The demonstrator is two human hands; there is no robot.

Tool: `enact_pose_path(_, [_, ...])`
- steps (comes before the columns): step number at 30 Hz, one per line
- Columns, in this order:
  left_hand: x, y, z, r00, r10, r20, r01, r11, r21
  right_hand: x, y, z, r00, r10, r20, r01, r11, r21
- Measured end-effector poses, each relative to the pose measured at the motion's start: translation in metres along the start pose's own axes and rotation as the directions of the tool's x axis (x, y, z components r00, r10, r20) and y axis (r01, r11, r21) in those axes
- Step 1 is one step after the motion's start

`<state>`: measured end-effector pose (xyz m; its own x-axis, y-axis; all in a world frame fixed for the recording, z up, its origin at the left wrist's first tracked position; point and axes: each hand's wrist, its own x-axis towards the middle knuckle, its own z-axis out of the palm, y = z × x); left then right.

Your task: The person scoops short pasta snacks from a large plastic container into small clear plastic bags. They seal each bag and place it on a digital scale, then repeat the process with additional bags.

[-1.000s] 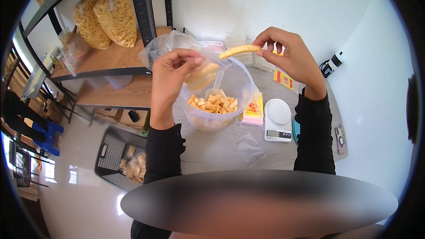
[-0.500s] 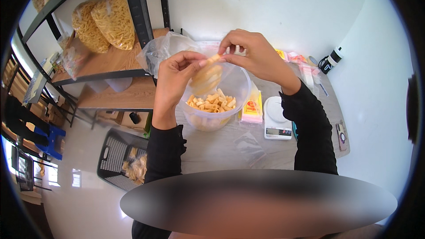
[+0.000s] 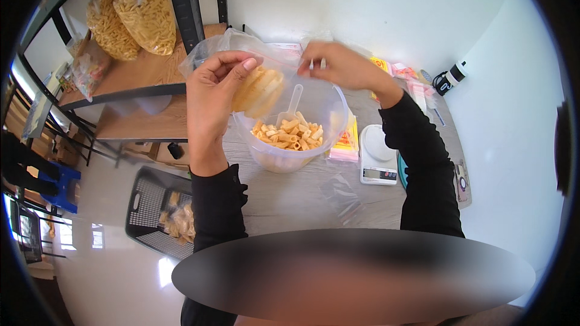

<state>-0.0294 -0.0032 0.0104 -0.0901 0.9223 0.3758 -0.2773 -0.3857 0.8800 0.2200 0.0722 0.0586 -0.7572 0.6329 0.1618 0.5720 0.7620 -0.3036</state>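
Observation:
My left hand (image 3: 211,90) pinches the top of a small clear zip bag (image 3: 260,92) with pale yellow tube-shaped snacks inside. The bag hangs over the left rim of a translucent plastic bowl (image 3: 281,158). My right hand (image 3: 335,65), smeared by motion, is at the far end of the bag's top edge, its fingers curled together; a thin pinkish line runs between the hands. Loose tube snacks (image 3: 290,136) lie in the bowl, with a clear scoop (image 3: 295,101) standing in them, its handle upward.
Right of the bowl are a yellow-and-pink packet (image 3: 344,148), a white kitchen scale (image 3: 378,160) and a phone (image 3: 462,182). Flat empty bags (image 3: 343,198) lie in front. A dark crate (image 3: 145,217) holds filled bags on the floor. Large snack bags (image 3: 148,15) stand on the shelf.
My left hand has moved left with the bag, and my right hand has moved right, so they are farther apart. The scoop in the bowl now shows.

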Motion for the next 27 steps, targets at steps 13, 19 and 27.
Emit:
enact_pose_path(13, [-0.005, 0.012, -0.008, 0.999, 0.027, 0.04, -0.025, 0.999, -0.046, 0.013, 0.039, 0.105, 0.788, 0.169, 0.592, 0.235, 0.807, -0.542])
enact_pose_path(19, [-0.004, 0.01, -0.006, 0.996, 0.034, 0.083, -0.031, 0.999, -0.028, 0.019, 0.038, 0.106, 0.678, 0.243, 0.693, 0.244, 0.815, -0.525])
enact_pose_path(27, [-0.001, 0.004, -0.002, 0.994, -0.037, 0.106, 0.051, 0.991, -0.126, 0.017, 0.029, 0.086, 0.66, 0.184, 0.728, 0.221, 0.879, -0.423])
